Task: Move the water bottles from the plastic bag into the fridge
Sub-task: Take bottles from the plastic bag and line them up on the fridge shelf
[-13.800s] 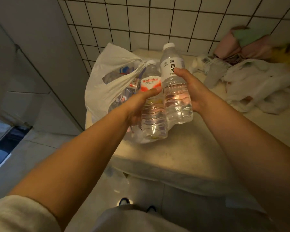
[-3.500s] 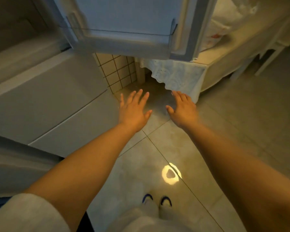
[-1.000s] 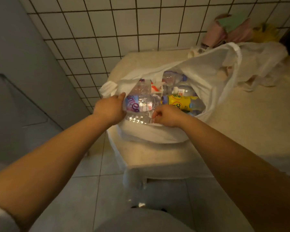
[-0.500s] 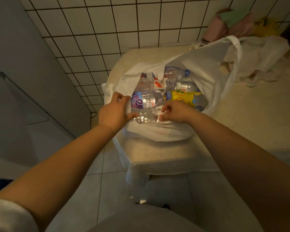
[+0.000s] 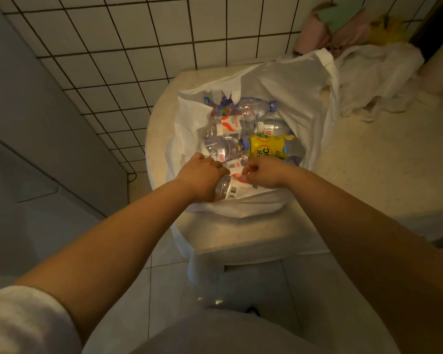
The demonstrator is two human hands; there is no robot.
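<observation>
Both hands have sunk lower into the white plastic bag [image 5: 287, 98] since half a second ago, and the purple-labelled bottle that lay between them then is no longer to be seen there; a clear bottle with a barcode label [image 5: 226, 186] now lies under the left hand [image 5: 202, 175]. That hand's fingers are curled over the bottle's body, grasping it at the near rim of the bag. The right hand [image 5: 262, 173] has its fingers bent around a white and red label just beside it; whether that label belongs to the same bottle or to a second one I cannot tell. The gripped bottle lies on its side, its long axis running from near left up toward the far right, but its cap is hidden, so which end leads is unclear. Further in, a yellow-labelled bottle [image 5: 266, 146] lies across the bag with its pale purple cap pointing left. Beyond it a bottle with a red and white label [image 5: 230, 126] lies crosswise, with a white cap showing toward the right, and behind that another clear bottle [image 5: 256, 107] has its purple cap pointing right. The bag stands open on a pale counter [image 5: 381, 175] against a tiled wall [image 5: 138, 47], with a crumpled white cloth [image 5: 374, 80] to the right.
</observation>
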